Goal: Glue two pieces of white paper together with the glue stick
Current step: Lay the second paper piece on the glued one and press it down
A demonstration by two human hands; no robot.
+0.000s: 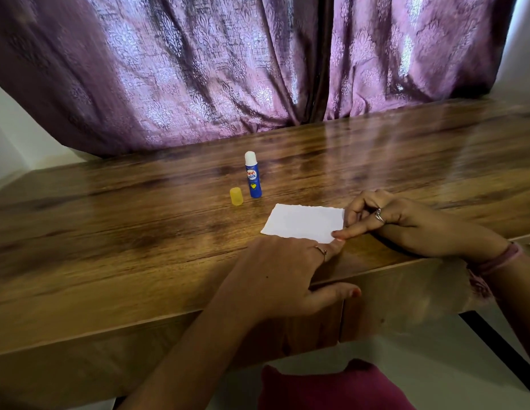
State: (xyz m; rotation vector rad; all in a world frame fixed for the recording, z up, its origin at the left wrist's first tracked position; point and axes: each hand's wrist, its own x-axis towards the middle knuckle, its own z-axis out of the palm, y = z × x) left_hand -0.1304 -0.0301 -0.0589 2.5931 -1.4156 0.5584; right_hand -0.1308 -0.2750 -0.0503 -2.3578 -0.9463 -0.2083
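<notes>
With the paper (303, 222) flat on the bench (109, 232) near the uncapped glue stick (253, 176), press outward from the corner under the right hand (399, 220)'s straight forefinger, while the flat, empty left hand (284, 273) steadies the near edge against slipping.

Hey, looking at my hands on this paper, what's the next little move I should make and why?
Probably smooth across the white paper toward its far left edge. Your right hand presses one fingertip only at the near right corner, your left hand rests along the near edge, and the rest looks unpressed. The glue stick stands uncapped beside its yellow cap, so gluing seems done.
</notes>
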